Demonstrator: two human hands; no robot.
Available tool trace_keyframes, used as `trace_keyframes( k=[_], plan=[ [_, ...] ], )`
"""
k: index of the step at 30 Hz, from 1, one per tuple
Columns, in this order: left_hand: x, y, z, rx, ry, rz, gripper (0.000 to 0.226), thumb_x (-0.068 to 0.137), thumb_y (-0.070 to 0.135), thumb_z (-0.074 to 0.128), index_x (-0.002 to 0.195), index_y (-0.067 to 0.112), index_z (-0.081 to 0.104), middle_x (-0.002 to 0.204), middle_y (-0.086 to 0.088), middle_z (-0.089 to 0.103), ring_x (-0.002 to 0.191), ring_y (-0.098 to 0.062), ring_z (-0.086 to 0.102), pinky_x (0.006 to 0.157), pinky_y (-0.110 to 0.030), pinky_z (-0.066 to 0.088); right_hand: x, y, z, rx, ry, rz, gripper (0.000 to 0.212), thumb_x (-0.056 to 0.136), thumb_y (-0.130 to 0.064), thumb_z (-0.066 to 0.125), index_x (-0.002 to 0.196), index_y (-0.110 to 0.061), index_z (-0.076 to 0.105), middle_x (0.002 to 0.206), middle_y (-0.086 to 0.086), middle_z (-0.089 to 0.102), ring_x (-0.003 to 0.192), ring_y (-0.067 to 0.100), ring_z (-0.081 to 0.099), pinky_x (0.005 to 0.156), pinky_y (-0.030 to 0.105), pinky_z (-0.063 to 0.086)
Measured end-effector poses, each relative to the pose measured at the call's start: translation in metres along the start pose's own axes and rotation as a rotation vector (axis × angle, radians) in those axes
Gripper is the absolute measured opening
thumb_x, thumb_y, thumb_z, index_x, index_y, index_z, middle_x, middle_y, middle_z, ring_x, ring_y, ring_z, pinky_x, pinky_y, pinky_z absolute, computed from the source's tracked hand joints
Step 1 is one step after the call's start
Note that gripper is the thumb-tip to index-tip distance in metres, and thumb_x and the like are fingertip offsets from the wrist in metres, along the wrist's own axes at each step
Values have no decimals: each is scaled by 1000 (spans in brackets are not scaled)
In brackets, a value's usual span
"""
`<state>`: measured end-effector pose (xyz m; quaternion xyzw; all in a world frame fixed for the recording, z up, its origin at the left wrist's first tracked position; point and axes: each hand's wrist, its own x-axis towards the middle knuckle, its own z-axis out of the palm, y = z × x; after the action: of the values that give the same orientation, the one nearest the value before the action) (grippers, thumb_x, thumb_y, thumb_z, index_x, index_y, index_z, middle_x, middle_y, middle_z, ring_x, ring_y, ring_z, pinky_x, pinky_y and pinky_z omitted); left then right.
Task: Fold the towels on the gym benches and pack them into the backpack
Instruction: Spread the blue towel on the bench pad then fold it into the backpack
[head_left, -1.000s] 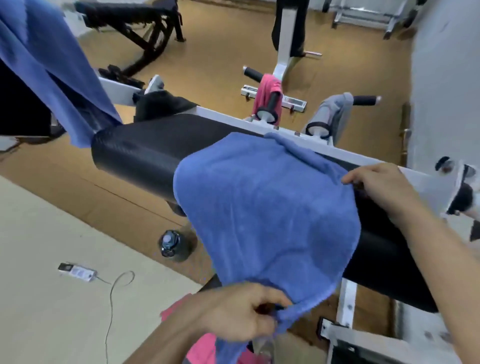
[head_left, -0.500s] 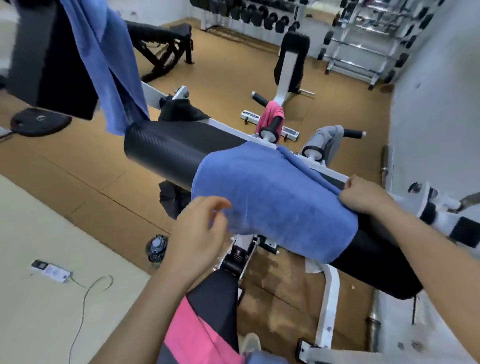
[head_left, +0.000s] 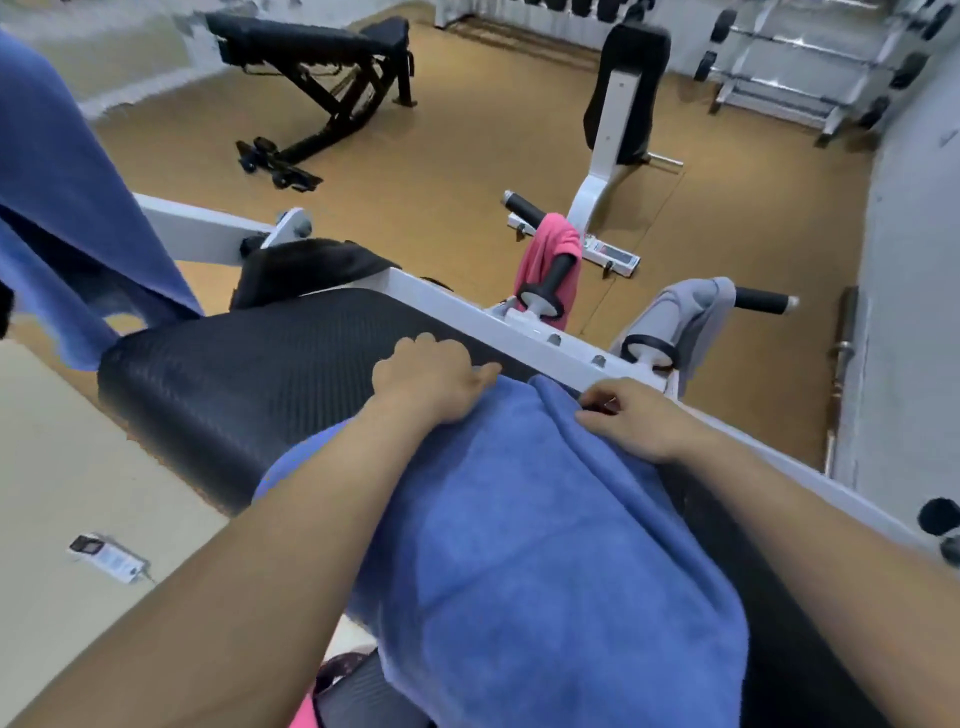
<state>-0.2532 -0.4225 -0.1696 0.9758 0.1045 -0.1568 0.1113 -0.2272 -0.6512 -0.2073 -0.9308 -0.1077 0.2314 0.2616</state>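
Now | left hand (head_left: 431, 375), right hand (head_left: 635, 422) grip blue towel (head_left: 545, 551) | black bench pad (head_left: 249, 364) | tan gym floor (head_left: 447, 156)

Blue towel (head_left: 545, 545) draped over bench pad (head_left: 249, 364)

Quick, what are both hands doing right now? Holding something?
Left hand: fingers curled, gripping the blue towel at its far edge.
Right hand: pinching the same towel's far edge.

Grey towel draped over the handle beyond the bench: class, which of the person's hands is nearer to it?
Right. The right hand grips the blue towel's far edge just in front of the grey towel; the left hand holds that edge farther to the left.
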Motion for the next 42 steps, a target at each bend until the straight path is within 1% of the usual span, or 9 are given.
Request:
trace_keyframes(
  k=[5, 8, 12, 15, 19, 27, 32, 37, 42],
  plan=[
    [6, -1, -3, -448, 101, 106, 15, 95, 30, 53, 88, 17, 51, 86, 3, 57, 81, -17, 52, 64, -28, 37, -4, 17, -24, 84, -119, -41, 14, 93, -25, 60, 90, -12, 56, 70, -3, 53, 58, 8, 43, 52, 19, 34],
    [5, -9, -22, -697, 349, 134, 9, 92, 19, 58, 87, 20, 51, 80, 5, 57, 75, -14, 53, 65, -25, 39, -9, 34, -50, 315, -78, 57, 17, 91, -32, 64, 83, -17, 60, 59, -9, 47, 57, 7, 37, 57, 25, 26],
    [18, 3, -39, -693, 649, 211, 15, 89, 11, 57, 99, 21, 55, 77, 12, 60, 78, -13, 56, 71, -20, 40, 6, 60, -80, 425, 332, 113, 22, 86, -30, 70, 71, -17, 62, 77, 5, 59, 76, 21, 51, 68, 33, 37],
    [34, 16, -28, -433, 497, 243, 34, 93, 20, 52, 127, 24, 49, 102, -1, 65, 98, -25, 58, 77, -33, 39, 21, 73, -86, 143, 599, 227, 19, 86, -36, 64, 83, -18, 64, 95, 11, 67, 93, 35, 59, 74, 37, 41],
    [12, 1, -13, 7, 207, 199, 30, 92, 24, 49, 121, 27, 57, 121, -1, 57, 115, -30, 49, 82, -39, 45, 23, 53, -62, -402, 372, 292, 35, 94, -41, 48, 123, -23, 57, 119, 17, 57, 111, 40, 49, 74, 38, 34],
    [-143, -90, 30, -634, 847, -177, 26, 84, -2, 62, 94, 22, 64, 91, 12, 54, 87, -11, 54, 74, -19, 40, -36, -55, 18, -104, -36, -291, 50, 98, -41, 47, 145, -26, 41, 149, -7, 42, 138, 13, 35, 113, 26, 22],
    [-165, -124, 74, -1286, 536, -303, 22, 93, 14, 62, 109, 26, 52, 109, 2, 62, 99, -1, 59, 76, -14, 48, -67, -125, 48, -95, 78, -467, 34, 94, -37, 50, 125, -27, 57, 113, -1, 56, 112, 19, 51, 97, 34, 41],
    [-165, -147, 79, -1331, 168, -180, 36, 83, 41, 71, 108, 16, 63, 94, 6, 73, 87, -7, 68, 71, -18, 50, -83, -168, 74, -212, 116, -444, 47, 94, -54, 43, 133, -29, 48, 118, -1, 47, 116, 21, 42, 98, 44, 41],
    [-187, -176, 107, -1230, -200, -177, 18, 86, 18, 72, 102, 9, 73, 99, 1, 76, 89, -7, 70, 70, -14, 52, -99, -168, 88, -442, 224, -448, 56, 94, -58, 33, 141, -28, 38, 126, 0, 43, 117, 25, 42, 91, 44, 41]
  ],
)
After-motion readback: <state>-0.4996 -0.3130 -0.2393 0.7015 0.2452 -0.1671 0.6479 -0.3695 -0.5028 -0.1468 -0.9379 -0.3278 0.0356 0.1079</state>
